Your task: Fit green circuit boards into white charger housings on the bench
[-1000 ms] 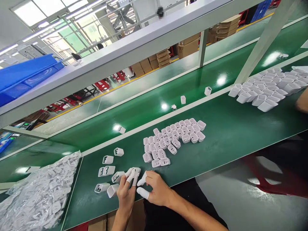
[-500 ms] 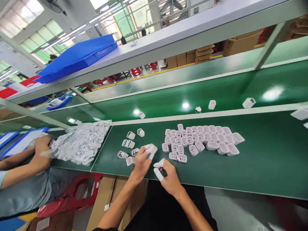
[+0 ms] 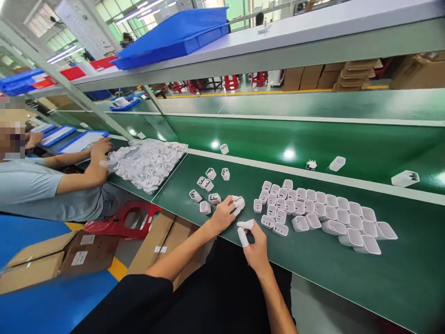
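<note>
My left hand (image 3: 225, 214), with white finger cots on its fingertips, is closed on a white plastic charger housing (image 3: 240, 203); the fingers hide much of it. Just right of it and nearer the table edge is my right hand (image 3: 256, 243), also in finger cots. Its thumb and index finger curve apart, with nothing visible between them. Left of my hands stand several white housings with dark parts inside, among them one housing (image 3: 214, 198) beside my left fingers. To the right, many white housings with slots (image 3: 299, 208) stand in close rows on the green table (image 3: 410, 273).
A co-worker's arm (image 3: 81, 171) reaches toward a clear bag of white parts (image 3: 148, 162) at the left. Along the back ledge lie a few housings (image 3: 337, 163) and a small circuit part (image 3: 311, 164). A shelf with a blue tray (image 3: 174, 39) runs above.
The view has swung left, bringing more of the co-worker into sight and shifting the table contents rightward. My left hand keeps hold of the housing, and my right hand stays close beside it.
</note>
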Demonstrator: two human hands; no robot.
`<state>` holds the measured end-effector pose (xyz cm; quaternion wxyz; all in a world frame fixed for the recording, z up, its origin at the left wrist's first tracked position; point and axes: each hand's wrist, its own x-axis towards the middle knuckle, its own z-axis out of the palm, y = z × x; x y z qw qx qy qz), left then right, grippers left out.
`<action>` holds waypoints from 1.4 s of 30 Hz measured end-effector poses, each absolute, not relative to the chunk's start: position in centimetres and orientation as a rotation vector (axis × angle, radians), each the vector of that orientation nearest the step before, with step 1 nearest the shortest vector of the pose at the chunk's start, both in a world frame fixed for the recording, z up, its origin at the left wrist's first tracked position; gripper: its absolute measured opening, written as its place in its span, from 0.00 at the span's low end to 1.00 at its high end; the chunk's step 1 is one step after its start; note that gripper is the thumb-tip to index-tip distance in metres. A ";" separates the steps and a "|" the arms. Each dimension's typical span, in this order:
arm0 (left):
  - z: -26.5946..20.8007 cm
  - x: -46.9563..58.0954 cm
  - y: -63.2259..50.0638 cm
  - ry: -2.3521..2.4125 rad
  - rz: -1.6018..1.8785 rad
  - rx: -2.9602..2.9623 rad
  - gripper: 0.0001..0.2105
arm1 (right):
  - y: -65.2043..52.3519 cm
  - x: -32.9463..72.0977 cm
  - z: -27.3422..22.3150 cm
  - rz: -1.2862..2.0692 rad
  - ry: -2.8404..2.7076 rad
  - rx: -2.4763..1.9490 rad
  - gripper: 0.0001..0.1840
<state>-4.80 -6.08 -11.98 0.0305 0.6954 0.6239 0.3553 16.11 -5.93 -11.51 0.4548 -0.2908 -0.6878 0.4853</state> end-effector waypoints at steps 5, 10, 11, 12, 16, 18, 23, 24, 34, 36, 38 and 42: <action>-10.9 -5.3 -5.2 1.914 1.145 2.108 0.09 | -5.7 16.1 -11.6 1.179 -1.691 -0.736 0.10; -10.1 -5.6 -4.9 1.990 1.249 1.987 0.08 | -5.7 16.2 -11.5 1.185 -1.677 -0.757 0.10; -10.4 -5.5 -5.0 1.977 1.247 1.975 0.08 | -5.7 16.2 -11.6 1.190 -1.675 -0.763 0.10; -10.7 -5.3 -5.1 1.956 1.241 1.964 0.09 | -5.7 16.2 -11.7 1.195 -1.675 -0.768 0.10; -11.9 -4.7 -5.3 1.881 1.280 1.862 0.11 | -5.7 16.3 -11.9 1.206 -1.685 -0.783 0.11; -11.9 -4.5 -5.1 1.847 1.346 1.772 0.10 | -5.6 16.4 -12.0 1.209 -1.691 -0.787 0.11; -10.2 -4.0 -4.8 1.764 1.604 1.441 0.14 | -5.7 16.5 -12.1 1.207 -1.668 -0.822 0.11; -9.6 -3.8 -4.9 1.741 1.674 1.349 0.15 | -5.7 16.5 -12.1 1.209 -1.665 -0.830 0.11; -2.2 -1.8 -7.5 0.922 1.951 0.124 0.12 | -5.4 16.4 -11.4 1.230 -1.705 -0.874 0.12; -1.8 -1.8 -7.7 0.896 1.931 0.125 0.11 | -5.4 16.4 -11.4 1.234 -1.709 -0.880 0.12; -1.7 -1.8 -7.8 0.884 1.910 0.127 0.10 | -5.5 16.4 -11.4 1.236 -1.711 -0.886 0.12; -1.6 -1.4 -8.1 0.883 1.887 0.138 0.11 | -5.5 16.4 -11.4 1.241 -1.708 -0.897 0.11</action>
